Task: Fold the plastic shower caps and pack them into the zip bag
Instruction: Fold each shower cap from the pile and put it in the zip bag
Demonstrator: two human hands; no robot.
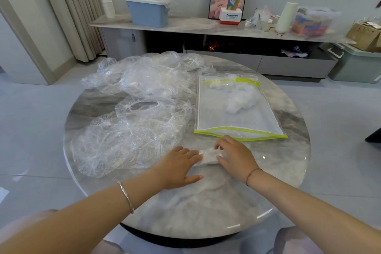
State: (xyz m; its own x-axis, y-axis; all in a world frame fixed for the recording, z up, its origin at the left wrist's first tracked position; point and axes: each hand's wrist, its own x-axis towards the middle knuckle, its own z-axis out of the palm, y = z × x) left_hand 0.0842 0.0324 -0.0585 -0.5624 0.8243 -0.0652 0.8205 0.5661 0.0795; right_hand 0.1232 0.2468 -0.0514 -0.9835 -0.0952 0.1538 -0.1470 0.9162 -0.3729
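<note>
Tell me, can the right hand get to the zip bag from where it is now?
Probably yes. The right hand lies just short of the near green edge of the zip bag, with only bare table between. It is busy, though, pinching the folded shower cap that the left hand presses down.
</note>
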